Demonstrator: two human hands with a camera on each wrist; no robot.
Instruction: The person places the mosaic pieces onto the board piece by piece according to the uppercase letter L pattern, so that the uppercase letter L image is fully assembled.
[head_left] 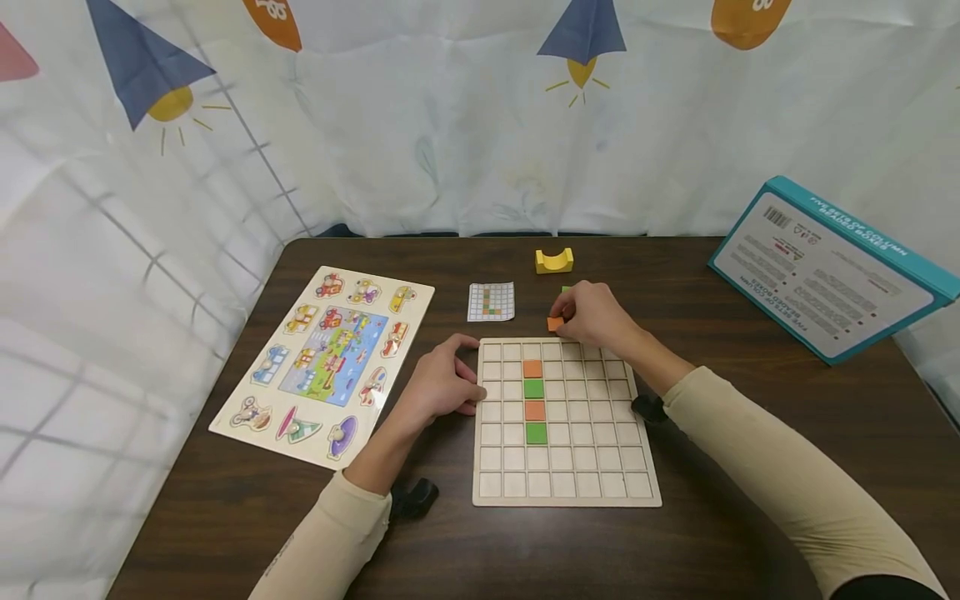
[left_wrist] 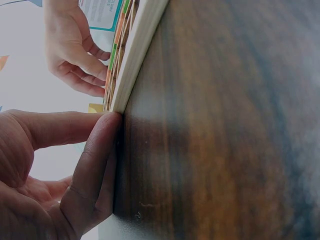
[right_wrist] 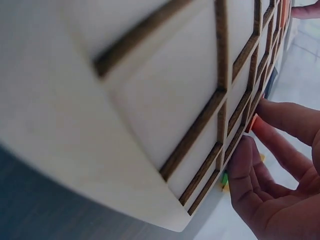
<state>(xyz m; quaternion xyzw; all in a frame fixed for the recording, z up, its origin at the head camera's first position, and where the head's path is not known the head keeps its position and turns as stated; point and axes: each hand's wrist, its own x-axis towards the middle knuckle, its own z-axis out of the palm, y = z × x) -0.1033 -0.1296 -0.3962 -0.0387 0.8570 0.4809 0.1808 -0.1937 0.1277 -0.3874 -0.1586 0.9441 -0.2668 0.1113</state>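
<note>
A pale wooden grid board (head_left: pixel 600 483) lies flat on the table; orange and green square tiles alternate down one of its columns, with a green tile (head_left: pixel 536 433) lowest. At the board's left edge, my left hand (head_left: pixel 441 379) touches the rim with relaxed fingertips; the left wrist view shows its thumb (left_wrist: pixel 95 160) against the side. My right hand (head_left: pixel 596 315) is just beyond the far edge, where its fingers pinch an orange tile (head_left: pixel 555 323). Behind that hand, a green piece (head_left: pixel 566 289) is mostly hidden. A small printed pattern card (head_left: pixel 491 302) lies beyond the board's far left corner.
A wooden picture puzzle with knobbed pieces (head_left: pixel 322 358) lies to the left. A yellow arch block (head_left: pixel 554 261) sits near the table's far edge. At the far right stands a tilted teal and white box (head_left: pixel 828 267). A white printed curtain (head_left: pixel 465 125) hangs behind.
</note>
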